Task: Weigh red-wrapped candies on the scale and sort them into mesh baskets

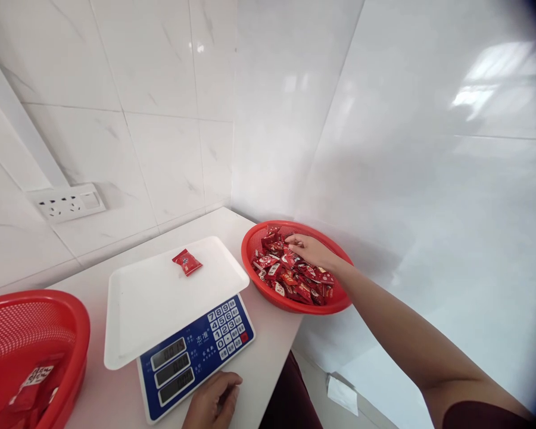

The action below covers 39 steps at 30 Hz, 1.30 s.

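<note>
My right hand reaches into a red mesh basket, its fingers lightly bent and touching the top of a heap of small red snack packets; no packet is visibly gripped. My left hand rests loosely curled on the table at the front edge of a blue and white digital scale, with nothing seen in it. One red snack packet lies on the scale's white tray. The scale's displays are lit with digits, too faint to read for sure.
At the left stands a second red basket with a few red packets inside. The white table meets tiled walls at the back and right. A socket panel is on the wall. White paper lies on the floor.
</note>
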Tool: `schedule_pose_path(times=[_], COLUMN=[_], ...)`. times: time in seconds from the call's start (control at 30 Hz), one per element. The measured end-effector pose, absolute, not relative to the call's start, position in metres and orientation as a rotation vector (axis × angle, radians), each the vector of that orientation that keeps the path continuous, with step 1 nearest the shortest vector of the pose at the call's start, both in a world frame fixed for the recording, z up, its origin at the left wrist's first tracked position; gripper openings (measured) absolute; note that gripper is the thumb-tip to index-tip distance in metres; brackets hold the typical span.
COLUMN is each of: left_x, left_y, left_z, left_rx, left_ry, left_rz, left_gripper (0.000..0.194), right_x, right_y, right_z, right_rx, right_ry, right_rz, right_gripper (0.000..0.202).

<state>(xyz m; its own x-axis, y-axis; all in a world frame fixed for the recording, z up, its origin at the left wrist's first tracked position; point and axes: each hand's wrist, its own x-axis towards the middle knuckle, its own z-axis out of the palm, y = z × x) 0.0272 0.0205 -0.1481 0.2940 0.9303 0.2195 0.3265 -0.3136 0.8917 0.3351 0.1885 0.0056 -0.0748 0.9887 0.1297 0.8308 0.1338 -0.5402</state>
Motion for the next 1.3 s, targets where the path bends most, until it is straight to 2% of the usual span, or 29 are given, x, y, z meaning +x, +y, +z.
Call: schedule_pose_path(times=[0.17,0.4,0.63,0.8,0.87,1.0,1.13,1.2,1.3], left_x=[0.028,0.028,0.026,0.027,0.027,0.026,0.026,0.026,0.026], left_y=[0.02,0.019,0.019,0.017,0.017,0.018,0.018,0.019,0.019], left_z=[-0.149,-0.146,-0.143,-0.14,-0.139,-0.14,-0.145,-0.147,-0.147], left_rx=[1.813,1.794,1.84,1.829,1.833,1.844,1.846,1.853,1.848], left_ry=[1.155,1.153,1.142,1.175,1.167,1.151,1.149,1.149,1.14], left_rz=[1.014,1.016,0.957,0.948,0.935,0.924,0.944,0.952,0.957], left_gripper=[0.033,0.032,0.03,0.027,0.027,0.024,0.021,0.02,0.02], right_x=[0.337,0.329,0.284,0.236,0.228,0.243,0.293,0.323,0.36], right_y=[0.19,0.193,0.193,0.186,0.183,0.175,0.17,0.168,0.165], right_z=[0.002,0.001,0.017,0.032,0.033,0.022,0.007,0.0,-0.012], right_rx=[-1.734,-1.686,-1.558,-1.189,-1.133,-1.3,-1.764,-1.941,-2.162], right_ry=[-1.919,-1.856,-1.857,-1.845,-1.916,-2.138,-2.385,-2.399,-2.407], right_rz=[0.496,0.505,0.531,0.998,1.014,0.789,0.516,0.463,0.431], right_gripper=[0.029,0.022,0.019,0.037,0.043,0.039,0.027,0.018,0.015])
